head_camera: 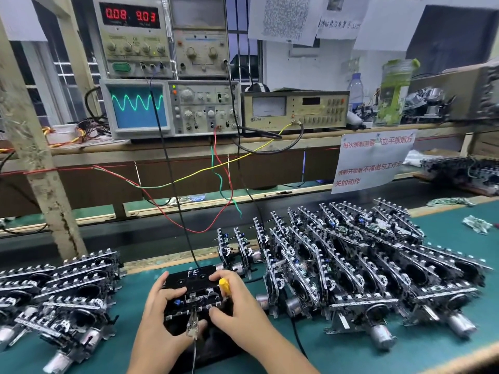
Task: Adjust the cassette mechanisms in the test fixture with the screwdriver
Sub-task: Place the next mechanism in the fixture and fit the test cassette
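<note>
On the green counter [445, 344], a black test fixture [194, 279] marked "FE" sits at the near middle, with a cassette mechanism [195, 303] seated in it. The left hand [159, 317] curls round the fixture's left side, its thumb lying across the mechanism's top edge and its fingers reaching under the front, beside a metal clip [193, 326] fastened at the front edge. The right hand [237, 306] grasps a screwdriver [224, 287] with a yellow handle, held between forefinger and thumb over the right end of the mechanism; the tip is hidden, so I cannot tell where it touches.

A stack of mechanisms [62, 295] lies to the left of the fixture, and a larger batch [364, 263] stands in rows to the right. On the shelf behind, an oscilloscope [167, 107] shows a green wave, and a power supply [133, 36] above it reads 0.08 and 9.03. Red, green and yellow wires [205, 171] hang down from the shelf towards the fixture.
</note>
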### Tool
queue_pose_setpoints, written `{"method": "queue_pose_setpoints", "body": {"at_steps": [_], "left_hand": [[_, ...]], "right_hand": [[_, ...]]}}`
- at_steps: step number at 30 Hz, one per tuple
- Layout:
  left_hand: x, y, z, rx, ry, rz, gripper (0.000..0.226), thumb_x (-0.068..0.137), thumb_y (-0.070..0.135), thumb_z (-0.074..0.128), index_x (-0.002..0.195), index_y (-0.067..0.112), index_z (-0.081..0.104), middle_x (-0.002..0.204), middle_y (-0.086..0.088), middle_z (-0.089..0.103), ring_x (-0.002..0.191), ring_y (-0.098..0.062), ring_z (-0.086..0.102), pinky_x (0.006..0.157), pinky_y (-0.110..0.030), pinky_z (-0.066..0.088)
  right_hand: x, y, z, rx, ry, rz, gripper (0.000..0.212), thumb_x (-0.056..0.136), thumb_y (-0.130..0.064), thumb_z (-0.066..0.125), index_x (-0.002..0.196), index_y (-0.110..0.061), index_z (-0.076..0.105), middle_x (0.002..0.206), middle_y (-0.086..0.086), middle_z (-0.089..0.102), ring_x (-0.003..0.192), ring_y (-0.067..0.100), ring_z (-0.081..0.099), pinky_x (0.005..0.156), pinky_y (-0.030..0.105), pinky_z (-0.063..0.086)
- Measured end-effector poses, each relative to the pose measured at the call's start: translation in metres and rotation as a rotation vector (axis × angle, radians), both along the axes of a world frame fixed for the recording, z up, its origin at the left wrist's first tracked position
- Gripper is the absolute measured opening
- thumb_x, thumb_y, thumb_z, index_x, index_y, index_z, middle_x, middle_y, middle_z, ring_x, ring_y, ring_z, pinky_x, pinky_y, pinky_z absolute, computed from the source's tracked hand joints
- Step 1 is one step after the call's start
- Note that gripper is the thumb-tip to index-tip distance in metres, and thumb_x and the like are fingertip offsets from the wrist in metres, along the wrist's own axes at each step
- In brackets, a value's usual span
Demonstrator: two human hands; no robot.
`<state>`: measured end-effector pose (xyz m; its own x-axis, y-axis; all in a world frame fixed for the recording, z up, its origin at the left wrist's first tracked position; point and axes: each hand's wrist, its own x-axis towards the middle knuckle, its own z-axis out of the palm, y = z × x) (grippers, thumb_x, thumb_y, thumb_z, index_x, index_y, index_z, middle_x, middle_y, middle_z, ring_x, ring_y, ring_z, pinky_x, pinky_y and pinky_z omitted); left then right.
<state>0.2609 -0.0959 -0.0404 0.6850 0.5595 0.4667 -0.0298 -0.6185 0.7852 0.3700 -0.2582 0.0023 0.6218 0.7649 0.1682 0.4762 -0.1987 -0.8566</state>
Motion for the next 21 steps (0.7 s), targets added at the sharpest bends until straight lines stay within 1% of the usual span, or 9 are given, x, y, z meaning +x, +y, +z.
{"method": "queue_pose_setpoints", "body": {"at_steps": [2, 3, 4, 7, 10, 15, 19, 20, 21], "left_hand": [[0.0002, 0.0, 0.001, 0.001, 0.001, -0.006, 0.076, 0.055, 0.024, 0.097, 0.113, 0.052, 0.057, 0.153, 0.033, 0.028, 0.133, -0.014, 0.05, 0.102, -0.048, 0.046], [0.0002, -0.0003, 0.0016, -0.001, 0.0, -0.009, 0.076, 0.055, 0.023, 0.097, 0.112, 0.053, 0.057, 0.154, 0.032, 0.028, 0.133, -0.014, 0.05, 0.102, -0.046, 0.046], [0.0001, -0.0006, 0.0024, 0.0, 0.0, -0.012, 0.076, 0.055, 0.022, 0.097, 0.111, 0.053, 0.057, 0.154, 0.032, 0.029, 0.133, -0.013, 0.05, 0.101, -0.044, 0.045], [-0.0005, -0.0014, 0.0032, 0.004, -0.013, -0.02, 0.075, 0.055, 0.019, 0.097, 0.11, 0.052, 0.058, 0.154, 0.029, 0.031, 0.133, -0.008, 0.048, 0.1, -0.039, 0.043], [-0.0007, -0.0018, 0.004, -0.005, -0.001, -0.01, 0.075, 0.055, 0.019, 0.097, 0.111, 0.051, 0.058, 0.154, 0.029, 0.031, 0.132, -0.01, 0.05, 0.101, -0.042, 0.044], [-0.0007, -0.0021, 0.0049, -0.009, 0.0, -0.003, 0.075, 0.054, 0.02, 0.098, 0.107, 0.054, 0.058, 0.154, 0.03, 0.03, 0.133, -0.014, 0.05, 0.103, -0.047, 0.046], [-0.0008, -0.0023, 0.0052, -0.011, 0.006, -0.012, 0.073, 0.054, 0.021, 0.098, 0.107, 0.052, 0.058, 0.154, 0.029, 0.03, 0.135, -0.012, 0.048, 0.104, -0.048, 0.046], [-0.001, -0.0018, 0.0055, -0.01, 0.006, -0.016, 0.073, 0.052, 0.024, 0.098, 0.107, 0.052, 0.059, 0.154, 0.029, 0.031, 0.136, -0.013, 0.047, 0.104, -0.048, 0.046], [-0.0014, -0.0012, 0.0058, -0.005, 0.007, -0.02, 0.071, 0.049, 0.031, 0.098, 0.106, 0.052, 0.06, 0.153, 0.028, 0.032, 0.136, -0.012, 0.046, 0.103, -0.047, 0.046]], "right_hand": [[-0.0001, 0.0003, -0.0002, 0.006, -0.002, 0.002, 0.046, 0.089, -0.033, 0.059, 0.124, -0.055, 0.039, 0.101, -0.046, 0.045, 0.079, -0.017, 0.053, 0.074, 0.025, 0.048], [-0.0004, 0.0003, -0.0002, 0.007, -0.001, 0.002, 0.046, 0.089, -0.033, 0.059, 0.124, -0.055, 0.039, 0.101, -0.046, 0.044, 0.082, -0.017, 0.054, 0.075, 0.026, 0.049], [-0.0007, 0.0005, -0.0004, 0.009, 0.002, 0.001, 0.046, 0.089, -0.033, 0.059, 0.124, -0.055, 0.039, 0.104, -0.044, 0.046, 0.086, -0.014, 0.056, 0.079, 0.028, 0.051], [-0.0015, 0.0009, -0.0007, 0.023, 0.016, -0.009, 0.047, 0.087, -0.035, 0.06, 0.125, -0.055, 0.041, 0.113, -0.029, 0.052, 0.098, 0.001, 0.061, 0.092, 0.041, 0.055], [-0.0014, 0.0014, -0.0018, 0.03, 0.017, -0.011, 0.048, 0.085, -0.038, 0.059, 0.126, -0.054, 0.041, 0.115, -0.023, 0.054, 0.102, 0.007, 0.062, 0.093, 0.044, 0.055], [-0.0013, 0.0007, -0.0011, 0.033, 0.019, -0.007, 0.048, 0.086, -0.038, 0.059, 0.127, -0.056, 0.04, 0.114, -0.032, 0.051, 0.102, 0.001, 0.058, 0.092, 0.039, 0.054], [-0.0015, 0.0001, -0.0026, 0.042, 0.029, -0.003, 0.049, 0.086, -0.039, 0.059, 0.128, -0.057, 0.04, 0.103, -0.042, 0.048, 0.093, -0.008, 0.055, 0.083, 0.028, 0.053], [-0.0017, 0.0, -0.0025, 0.047, 0.038, 0.0, 0.049, 0.086, -0.039, 0.059, 0.128, -0.057, 0.04, 0.102, -0.041, 0.047, 0.093, -0.006, 0.055, 0.083, 0.028, 0.054], [-0.0018, -0.0004, -0.0015, 0.05, 0.054, 0.001, 0.048, 0.086, -0.04, 0.059, 0.128, -0.056, 0.041, 0.104, -0.037, 0.048, 0.096, -0.003, 0.056, 0.085, 0.03, 0.056]]}}
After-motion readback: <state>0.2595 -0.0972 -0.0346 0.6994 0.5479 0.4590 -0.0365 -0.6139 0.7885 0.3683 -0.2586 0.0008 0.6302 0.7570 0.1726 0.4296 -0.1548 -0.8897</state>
